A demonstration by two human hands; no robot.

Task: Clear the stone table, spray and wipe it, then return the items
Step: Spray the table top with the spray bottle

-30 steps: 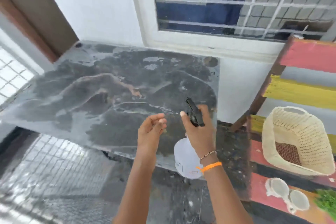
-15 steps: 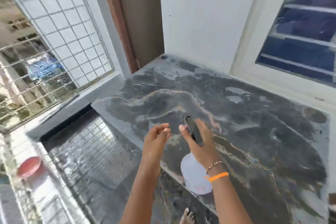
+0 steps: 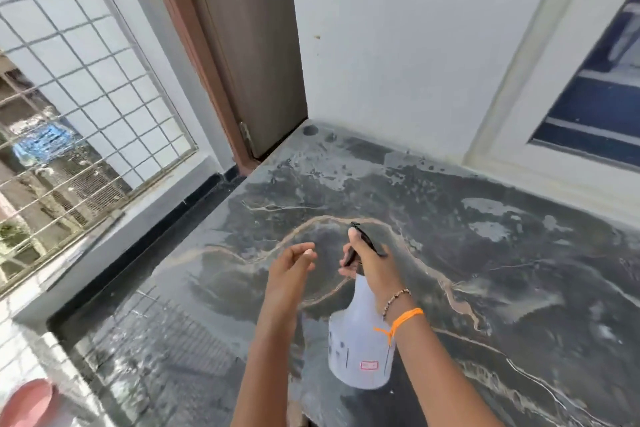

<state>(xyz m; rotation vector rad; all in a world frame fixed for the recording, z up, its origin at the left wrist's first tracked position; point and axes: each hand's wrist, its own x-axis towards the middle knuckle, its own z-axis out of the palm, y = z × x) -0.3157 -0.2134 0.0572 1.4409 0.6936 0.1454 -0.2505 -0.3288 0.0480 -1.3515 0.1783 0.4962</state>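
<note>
The right hand (image 3: 372, 262) grips a spray bottle (image 3: 360, 340) over the stone table (image 3: 519, 270), aimed toward twelve o'clock. The left hand (image 3: 291, 270), loosely curled and holding nothing, could catch spray at nine o'clock of the nozzle.

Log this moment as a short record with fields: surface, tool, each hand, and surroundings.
surface: dark veined stone table, pale patches near the wall
tool: white plastic spray bottle with a black trigger head, held upright above the table's near edge
right hand: right hand grips the bottle's neck, fingers at the trigger
left hand: left hand beside the bottle, fingers loosely curled, holding nothing
surroundings: brown wooden door in the corner, metal window grille at left
</note>
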